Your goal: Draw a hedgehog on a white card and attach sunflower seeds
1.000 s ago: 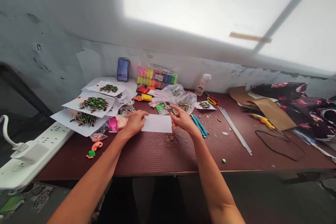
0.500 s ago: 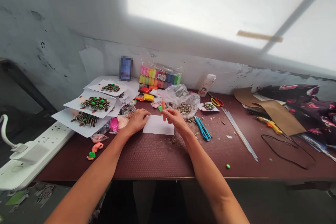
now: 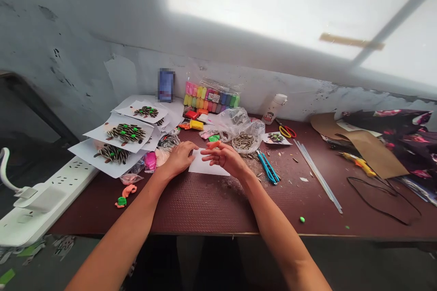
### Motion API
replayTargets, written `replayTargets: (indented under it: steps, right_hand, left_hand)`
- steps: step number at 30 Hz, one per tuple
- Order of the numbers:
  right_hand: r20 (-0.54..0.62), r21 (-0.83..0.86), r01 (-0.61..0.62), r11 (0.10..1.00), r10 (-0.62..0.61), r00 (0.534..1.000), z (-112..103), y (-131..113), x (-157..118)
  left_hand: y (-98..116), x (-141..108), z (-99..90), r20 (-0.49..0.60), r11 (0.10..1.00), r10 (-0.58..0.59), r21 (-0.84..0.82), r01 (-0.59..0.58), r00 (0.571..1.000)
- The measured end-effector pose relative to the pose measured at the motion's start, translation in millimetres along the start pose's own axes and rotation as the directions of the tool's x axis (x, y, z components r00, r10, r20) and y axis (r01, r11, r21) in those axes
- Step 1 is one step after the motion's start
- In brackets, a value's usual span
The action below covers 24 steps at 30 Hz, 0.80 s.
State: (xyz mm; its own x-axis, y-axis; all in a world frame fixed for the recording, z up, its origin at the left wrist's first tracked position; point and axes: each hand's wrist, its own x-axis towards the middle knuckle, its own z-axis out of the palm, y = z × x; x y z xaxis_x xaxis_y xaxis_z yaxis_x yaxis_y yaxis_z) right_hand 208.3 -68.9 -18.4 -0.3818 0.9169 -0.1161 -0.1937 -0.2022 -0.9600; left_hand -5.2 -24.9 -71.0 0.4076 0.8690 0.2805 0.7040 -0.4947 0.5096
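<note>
A small blank white paper (image 3: pixel 205 167) lies in front of me on the brown table. My left hand (image 3: pixel 182 158) rests at its left edge, fingers loosely bent and thumb apart, holding nothing. Over the paper's right part hovers my right hand (image 3: pixel 225 159), its lower fingers spread. A slim orange pen-like stick (image 3: pixel 214 144) is held along its upper fingers; most of it is hidden. Just beyond my right hand, striped sunflower seeds (image 3: pixel 244 142) lie in and around a clear plastic bag (image 3: pixel 235 120). A blue utility knife (image 3: pixel 268 168) is to the right.
Sheets with seed hedgehogs (image 3: pixel 125 134) are piled left, beside a white power strip (image 3: pixel 51 200). Coloured clay packs (image 3: pixel 211 97) and a white bottle (image 3: pixel 274 109) stand at the wall. Scissors (image 3: pixel 287 131), clear glue sticks (image 3: pixel 319 177) and a yellow glue gun (image 3: pixel 365 167) lie right.
My right hand has turned over and its lower fingers have spread. The orange stick has tipped from upright to nearly flat. My left hand stays at the paper.
</note>
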Motion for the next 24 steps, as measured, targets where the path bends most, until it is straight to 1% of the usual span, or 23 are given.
replayTargets:
  steps: [1,4,6,10,14,17,20,24]
  right_hand:
    - [-0.023,-0.003,0.025,1.0,-0.025,0.999,1.5,2.8,0.5]
    - [-0.165,-0.072,0.095,0.993,-0.106,0.981,4.1,14.3,4.5]
    - [-0.206,-0.081,0.11,0.991,-0.125,0.971,3.7,21.4,8.1]
    - [-0.219,-0.097,0.091,0.991,-0.111,0.969,1.2,29.2,12.9]
    - [-0.214,-0.149,0.074,0.986,-0.105,0.971,0.5,31.6,14.1]
    - [-0.228,-0.161,0.068,0.985,-0.104,0.968,0.4,32.0,13.9]
    - [-0.23,-0.161,0.067,0.985,-0.104,0.968,0.1,32.0,14.4]
    - [-0.237,-0.147,0.062,0.987,-0.096,0.967,0.1,32.2,16.1]
  left_hand:
    - [0.4,-0.1,-1.0,0.006,1.0,-0.003,0.003,0.003,1.0]
    - [0.4,-0.1,-5.6,0.045,1.0,-0.016,0.004,0.016,0.999]
    - [-0.7,0.0,-8.6,0.075,1.0,-0.027,-0.006,0.027,0.997]
    - [-3.9,0.4,-9.4,0.078,0.999,-0.044,0.016,0.043,0.996]
    - [-5.0,1.1,-6.6,0.062,0.999,-0.023,0.049,0.02,0.998]
    - [-4.0,1.3,-7.3,0.073,0.999,-0.015,0.053,0.011,0.997]
    - [-1.4,1.3,-9.5,0.072,0.997,-0.033,0.077,0.027,0.997]
    - [2.4,1.2,-10.6,0.037,0.985,-0.072,0.158,0.065,0.997]
